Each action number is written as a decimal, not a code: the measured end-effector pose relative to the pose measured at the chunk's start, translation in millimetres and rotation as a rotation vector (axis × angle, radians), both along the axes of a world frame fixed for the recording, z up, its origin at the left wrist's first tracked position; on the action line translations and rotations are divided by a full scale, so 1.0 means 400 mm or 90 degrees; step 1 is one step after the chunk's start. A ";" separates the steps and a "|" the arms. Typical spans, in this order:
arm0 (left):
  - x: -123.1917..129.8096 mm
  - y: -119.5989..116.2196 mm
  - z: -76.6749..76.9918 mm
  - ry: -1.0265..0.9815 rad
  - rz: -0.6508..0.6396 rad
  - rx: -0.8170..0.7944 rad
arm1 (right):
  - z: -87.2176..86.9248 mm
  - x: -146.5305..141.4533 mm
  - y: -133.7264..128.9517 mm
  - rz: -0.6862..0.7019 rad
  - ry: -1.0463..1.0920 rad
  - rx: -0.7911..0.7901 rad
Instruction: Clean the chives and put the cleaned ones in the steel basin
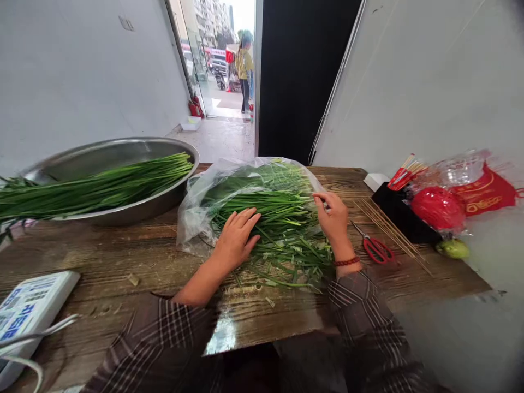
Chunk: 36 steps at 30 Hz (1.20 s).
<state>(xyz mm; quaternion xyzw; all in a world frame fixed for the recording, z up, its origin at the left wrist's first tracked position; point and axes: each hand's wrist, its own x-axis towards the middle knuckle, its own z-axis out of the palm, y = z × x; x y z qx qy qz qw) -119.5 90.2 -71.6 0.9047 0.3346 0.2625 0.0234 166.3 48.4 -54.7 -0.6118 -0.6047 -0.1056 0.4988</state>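
One brown wooden table: left hand lies flat on one long-leaved green bundle; right hand, narrowly pinched, at its right end, contents unclear.

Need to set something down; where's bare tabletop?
Brown wooden table, mostly bare: between white boxy device and left forearm, and at the near edge between left and right forearm. Crowded: around long green stalks, red-handled scissors, thin brown sticks.

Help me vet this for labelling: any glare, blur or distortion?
Head view: near-edge glare on the table; head view: sky blown out beyond the doorway; head view: metal bowl looks stretched; head view: left hand and right hand fairly sharp.
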 end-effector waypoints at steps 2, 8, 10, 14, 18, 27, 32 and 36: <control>0.001 0.000 0.000 -0.026 -0.006 0.015 | -0.003 0.008 0.004 0.000 -0.072 -0.043; 0.000 0.001 0.007 -0.096 -0.021 0.038 | -0.015 0.015 0.014 -0.011 -0.115 -0.123; -0.001 0.000 0.007 -0.116 -0.025 0.030 | -0.010 0.013 0.011 0.015 -0.056 -0.097; -0.003 -0.005 0.012 -0.191 -0.012 0.026 | 0.014 -0.003 -0.002 0.151 0.240 -0.039; -0.012 -0.006 0.030 -0.288 0.053 0.065 | 0.040 -0.031 -0.023 0.314 0.505 -0.059; 0.006 -0.049 0.099 -0.368 0.103 0.087 | 0.048 -0.122 -0.053 0.536 0.556 -0.184; 0.042 -0.082 0.085 -0.197 -0.063 -0.045 | 0.031 -0.168 -0.048 0.545 0.530 -0.220; 0.042 -0.084 0.070 -0.152 -0.063 -0.188 | 0.022 -0.177 -0.042 0.492 0.499 -0.222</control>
